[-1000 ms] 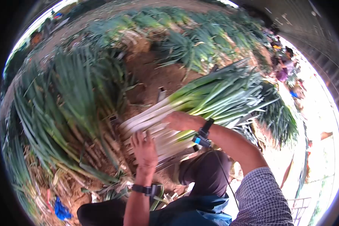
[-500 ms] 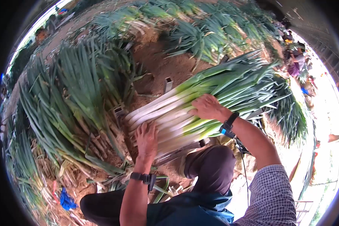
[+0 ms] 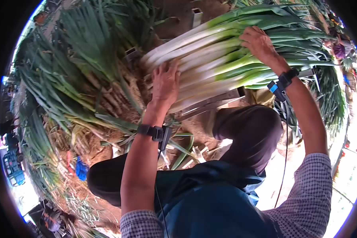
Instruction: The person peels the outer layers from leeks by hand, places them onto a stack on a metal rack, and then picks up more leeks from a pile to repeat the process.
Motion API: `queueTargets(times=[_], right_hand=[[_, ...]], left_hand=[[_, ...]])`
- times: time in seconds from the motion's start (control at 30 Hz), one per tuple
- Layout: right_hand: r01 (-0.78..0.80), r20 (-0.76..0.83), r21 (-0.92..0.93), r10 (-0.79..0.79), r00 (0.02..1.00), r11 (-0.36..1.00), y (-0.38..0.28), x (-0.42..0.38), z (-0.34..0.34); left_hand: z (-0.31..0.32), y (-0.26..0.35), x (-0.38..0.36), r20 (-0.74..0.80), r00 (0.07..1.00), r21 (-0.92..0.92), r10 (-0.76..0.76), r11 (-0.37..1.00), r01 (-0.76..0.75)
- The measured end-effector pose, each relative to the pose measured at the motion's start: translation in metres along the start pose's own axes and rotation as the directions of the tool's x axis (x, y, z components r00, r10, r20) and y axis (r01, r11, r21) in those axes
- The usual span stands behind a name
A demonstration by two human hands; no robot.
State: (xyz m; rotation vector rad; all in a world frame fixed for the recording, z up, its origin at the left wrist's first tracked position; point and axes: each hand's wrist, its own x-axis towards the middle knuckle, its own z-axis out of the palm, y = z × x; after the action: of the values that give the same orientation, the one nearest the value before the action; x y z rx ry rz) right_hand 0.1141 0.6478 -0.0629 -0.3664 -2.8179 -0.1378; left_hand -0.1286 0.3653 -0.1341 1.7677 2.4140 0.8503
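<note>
A wide row of long green onions [image 3: 202, 59] lies side by side on a metal frame [image 3: 214, 101], white ends to the left, green leaves to the right. My left hand [image 3: 165, 83] rests on the white ends, fingers stretched out and lying over the stalks. Further up and right, my right hand [image 3: 259, 45] touches the stalks where white turns to green; its fingers are slightly bent over them and not wrapped round any. My right palm is hidden from view. Both wrists wear dark bands.
Untrimmed green onions with dirty roots [image 3: 79, 79] stand in a big heap on the left. A square metal post [image 3: 196, 18] rises behind the row. My bent knee [image 3: 254, 123] is close below the frame. A blue cloth [image 3: 81, 168] lies on the soil at lower left.
The view has tilted down, so the row and both hands appear higher. My right hand has moved along the stalks toward the leaves. My left hand stays on the white ends.
</note>
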Motion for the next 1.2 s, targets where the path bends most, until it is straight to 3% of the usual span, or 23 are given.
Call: queueTargets(times=[0.1, 0.23, 0.33, 0.4, 0.43, 0.5, 0.6, 0.63, 0.73, 0.77, 0.8, 0.83, 0.9, 0.93, 0.97, 1.03, 1.07, 1.1, 1.17, 1.2], right_hand=[[-0.066, 0.023, 0.063, 0.064, 0.998, 0.996, 0.002, 0.006, -0.006], [-0.102, 0.148, 0.052, 0.093, 0.985, 0.993, 0.004, 0.009, -0.016], [-0.417, 0.255, 0.376, 0.340, 0.905, 0.828, -0.008, 0.017, -0.048], [-0.331, 0.048, 0.438, 0.346, 0.937, 0.835, -0.049, 0.035, -0.097], [-0.286, -0.055, 0.460, 0.348, 0.936, 0.841, -0.077, 0.046, -0.124], [-0.265, -0.096, 0.518, 0.364, 0.926, 0.813, -0.135, 0.068, -0.174], [-0.038, -0.296, 0.472, 0.199, 0.934, 0.881, -0.215, 0.095, -0.203], [0.050, -0.351, 0.472, 0.136, 0.927, 0.880, -0.237, 0.102, -0.204], [0.120, -0.372, 0.517, 0.096, 0.923, 0.848, -0.282, 0.124, -0.179], [0.127, -0.371, 0.555, 0.108, 0.922, 0.822, -0.291, 0.130, -0.162], [0.143, -0.388, 0.545, 0.098, 0.916, 0.826, -0.299, 0.136, -0.145], [0.113, -0.338, 0.574, 0.109, 0.935, 0.811, -0.305, 0.141, -0.131], [0.100, -0.254, 0.503, 0.036, 0.967, 0.858, -0.301, 0.143, -0.099], [0.105, -0.236, 0.506, 0.021, 0.971, 0.856, -0.297, 0.144, -0.088], [0.102, -0.216, 0.510, 0.013, 0.976, 0.854, -0.294, 0.144, -0.079], [0.096, -0.189, 0.521, 0.005, 0.982, 0.848, -0.292, 0.137, -0.069], [0.106, -0.196, 0.527, -0.001, 0.981, 0.843, -0.291, 0.137, -0.067], [0.117, -0.210, 0.530, -0.003, 0.978, 0.840, -0.290, 0.139, -0.067], [0.114, -0.195, 0.528, -0.011, 0.981, 0.841, -0.295, 0.141, -0.073], [0.111, -0.183, 0.533, -0.014, 0.983, 0.839, -0.298, 0.141, -0.075]], left_hand=[[-0.042, -0.003, 0.010, 0.253, 0.963, -0.187, -0.096, 0.971, 0.146], [-0.149, -0.024, -0.033, 0.031, 0.979, -0.502, -0.202, 0.844, 0.189], [-0.210, -0.076, -0.081, -0.040, 0.894, -0.461, -0.446, 0.802, 0.379], [-0.218, -0.114, -0.104, -0.159, 0.821, -0.135, -0.548, 0.836, 0.532], [-0.206, -0.129, -0.112, -0.177, 0.825, -0.048, -0.536, 0.843, 0.537], [-0.176, -0.163, -0.129, -0.199, 0.837, 0.127, -0.509, 0.834, 0.537], [-0.114, -0.186, -0.145, -0.253, 0.834, 0.422, -0.490, 0.720, 0.551], [-0.093, -0.193, -0.155, -0.228, 0.843, 0.403, -0.487, 0.741, 0.538], [-0.010, -0.205, -0.207, -0.177, 0.857, 0.394, -0.483, 0.764, 0.512], [0.001, -0.186, -0.226, -0.223, 0.905, 0.410, -0.362, 0.807, 0.424], [0.022, -0.176, -0.254, -0.140, 0.934, 0.348, -0.329, 0.867, 0.358], [0.045, -0.167, -0.277, 0.285, 0.780, 0.107, -0.557, 0.827, 0.551], [0.072, -0.139, -0.300, 0.699, 0.437, 0.235, -0.566, 0.759, 0.607], [0.080, -0.120, -0.307, 0.609, 0.481, 0.330, -0.631, 0.753, 0.569], [0.073, -0.117, -0.300, 0.615, 0.527, 0.294, -0.586, 0.791, 0.537], [0.043, -0.124, -0.243, 0.631, 0.426, 0.112, -0.649, 0.619, 0.778], [0.039, -0.130, -0.226, 0.394, 0.615, 0.029, -0.683, 0.678, 0.735], [0.035, -0.139, -0.208, 0.115, 0.747, -0.028, -0.655, 0.749, 0.662], [0.043, -0.166, -0.175, -0.074, 0.714, -0.145, -0.696, 0.716, 0.683], [0.046, -0.175, -0.166, -0.033, 0.672, -0.185, -0.740, 0.665, 0.723]])
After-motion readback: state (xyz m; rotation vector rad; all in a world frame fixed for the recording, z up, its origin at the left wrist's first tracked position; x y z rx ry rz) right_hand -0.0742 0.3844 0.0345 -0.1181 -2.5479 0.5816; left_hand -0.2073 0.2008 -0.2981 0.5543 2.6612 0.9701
